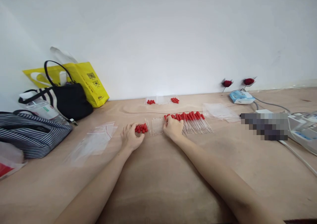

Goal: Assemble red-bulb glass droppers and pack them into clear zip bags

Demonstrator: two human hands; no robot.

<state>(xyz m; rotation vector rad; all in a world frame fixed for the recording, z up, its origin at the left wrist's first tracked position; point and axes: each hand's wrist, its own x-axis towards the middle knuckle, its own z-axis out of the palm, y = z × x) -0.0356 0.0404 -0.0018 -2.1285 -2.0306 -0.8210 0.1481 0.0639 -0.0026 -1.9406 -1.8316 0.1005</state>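
Observation:
My left hand [131, 137] rests on the table with its fingers apart and curved, touching the left side of a small pile of red rubber bulbs [141, 129]. Thin clear dropper tubes [156, 126] without bulbs lie side by side between my two hands. Closed over the right end of these tubes, my right hand [173, 127] pinches a dropper whose red bulb [165, 117] peeks out above the fingers; its tube is mostly hidden. To the right lies a row of droppers [195, 122] with red bulbs fitted, partly covered by that hand.
Clear bags holding red bulbs [175, 100] lie near the wall. Plastic bags [95, 139] spread at left, more bags [219, 111] at right. A yellow bag [95, 85], black bag [71, 100] and striped bag [44, 134] crowd the left; a blue packet [241, 97] and power strip [303, 128] sit right.

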